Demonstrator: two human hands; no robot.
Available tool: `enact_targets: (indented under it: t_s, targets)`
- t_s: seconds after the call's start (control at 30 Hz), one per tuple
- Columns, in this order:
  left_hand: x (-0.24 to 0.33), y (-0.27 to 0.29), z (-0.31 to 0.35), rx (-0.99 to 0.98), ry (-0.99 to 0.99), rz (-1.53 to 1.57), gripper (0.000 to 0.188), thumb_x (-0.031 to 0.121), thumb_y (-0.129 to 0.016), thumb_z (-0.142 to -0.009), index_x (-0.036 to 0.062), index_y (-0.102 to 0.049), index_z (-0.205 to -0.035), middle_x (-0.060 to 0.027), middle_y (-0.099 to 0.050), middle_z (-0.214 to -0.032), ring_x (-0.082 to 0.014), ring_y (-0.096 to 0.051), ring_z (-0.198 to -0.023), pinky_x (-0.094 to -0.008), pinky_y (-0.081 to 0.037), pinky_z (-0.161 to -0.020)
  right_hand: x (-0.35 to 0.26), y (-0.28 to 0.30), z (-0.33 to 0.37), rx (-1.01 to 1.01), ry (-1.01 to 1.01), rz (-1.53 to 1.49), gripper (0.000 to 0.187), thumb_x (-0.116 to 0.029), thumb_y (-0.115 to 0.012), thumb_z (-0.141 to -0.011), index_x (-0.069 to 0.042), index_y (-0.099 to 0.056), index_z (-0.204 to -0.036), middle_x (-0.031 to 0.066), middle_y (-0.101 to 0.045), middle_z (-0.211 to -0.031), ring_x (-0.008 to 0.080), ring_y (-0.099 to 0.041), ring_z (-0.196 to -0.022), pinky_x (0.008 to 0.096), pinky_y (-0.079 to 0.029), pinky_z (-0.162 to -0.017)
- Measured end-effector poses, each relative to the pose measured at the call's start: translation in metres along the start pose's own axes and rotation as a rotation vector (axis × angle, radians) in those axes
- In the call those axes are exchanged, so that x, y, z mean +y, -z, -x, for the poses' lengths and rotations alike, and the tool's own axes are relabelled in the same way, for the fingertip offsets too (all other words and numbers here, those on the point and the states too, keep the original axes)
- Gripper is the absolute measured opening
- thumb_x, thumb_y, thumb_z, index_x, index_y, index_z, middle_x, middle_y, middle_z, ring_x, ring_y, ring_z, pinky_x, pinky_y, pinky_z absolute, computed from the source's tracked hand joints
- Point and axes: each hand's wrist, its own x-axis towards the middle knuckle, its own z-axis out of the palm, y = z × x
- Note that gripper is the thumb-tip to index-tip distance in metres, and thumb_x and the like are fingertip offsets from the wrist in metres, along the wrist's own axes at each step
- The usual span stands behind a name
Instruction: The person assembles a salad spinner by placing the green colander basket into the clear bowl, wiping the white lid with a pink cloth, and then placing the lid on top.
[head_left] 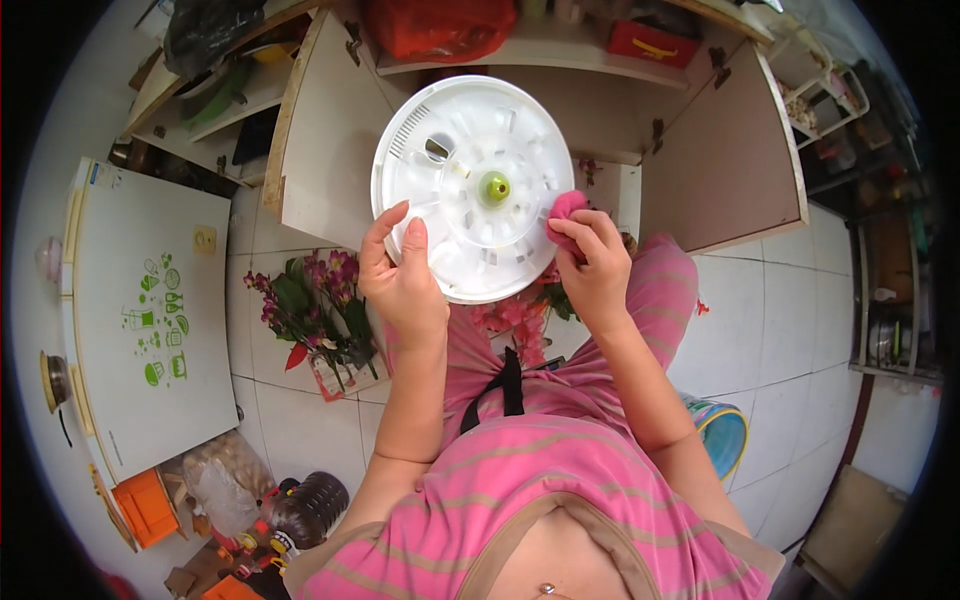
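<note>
A round white plastic lid [420, 180] with a green knob at its middle is held up in front of me, its broad face toward me. It has slots, small raised parts and one oval hole. My left hand [405, 270] grips its lower left rim, the thumb on the near face. At the right rim, my right hand [597, 262] pinches a crumpled pink cloth [566, 212] against the lid. The fingertips behind the lid and cloth are partly hidden.
Ahead stands a low cabinet with its left door [330, 140] and right door [715, 155] open. Purple flowers [325, 285] lie on the tiled floor at left, near a white fridge [150, 400]. A blue-green bin [722, 440] stands at right, a large dark bottle [312, 508] at lower left.
</note>
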Motion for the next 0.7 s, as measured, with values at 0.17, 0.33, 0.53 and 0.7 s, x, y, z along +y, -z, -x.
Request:
enact_targets:
  t_s: [0.17, 0.33, 0.53, 0.7]
  targets:
    - [0.007, -0.004, 0.008, 0.014, -0.027, 0.1, 0.019, -0.001, -0.065, -0.089, -0.0011, -0.061, -0.107, -0.0095, -0.065, -0.101, -0.0143, -0.061, -0.09, -0.0266, -0.051, -0.083, -0.038, -0.005, 0.008, -0.018, 0.166, -0.117, 0.034, 0.002, -0.073, -0.067, -0.008, -0.066, -0.099, 0.0093, -0.064, -0.095, 0.0253, -0.065, -0.081, 0.0338, -0.053, -0.066]
    - [0.003, -0.007, 0.016, 0.035, -0.069, 0.02, 0.019, 0.0, -0.065, -0.09, -0.0004, -0.059, -0.108, -0.0094, -0.064, -0.1, -0.0148, -0.061, -0.09, -0.0283, -0.051, -0.083, -0.024, -0.007, -0.005, 0.033, 0.125, 0.059, 0.023, -0.005, -0.072, -0.071, -0.009, -0.065, -0.093, 0.0065, -0.063, -0.088, 0.0257, -0.064, -0.078, 0.0349, -0.052, -0.061]
    - [0.007, -0.012, 0.021, 0.014, -0.036, 0.128, 0.02, 0.003, -0.063, -0.092, 0.0002, -0.058, -0.112, -0.0117, -0.064, -0.107, -0.0172, -0.061, -0.098, -0.0311, -0.05, -0.089, -0.05, -0.006, 0.001, -0.096, 0.194, -0.121, 0.023, -0.008, -0.074, -0.071, -0.01, -0.064, -0.091, 0.0062, -0.063, -0.086, 0.0252, -0.064, -0.077, 0.0347, -0.052, -0.061]
    - [0.001, -0.018, 0.014, -0.021, 0.025, 0.252, 0.022, 0.004, -0.061, -0.093, -0.0007, -0.06, -0.115, -0.0113, -0.065, -0.107, -0.0165, -0.062, -0.097, -0.0282, -0.049, -0.089, -0.017, -0.001, -0.006, -0.022, -0.008, 0.006, 0.021, -0.006, -0.072, -0.073, -0.008, -0.065, -0.093, 0.0075, -0.064, -0.087, 0.0255, -0.064, -0.077, 0.0332, -0.052, -0.063]
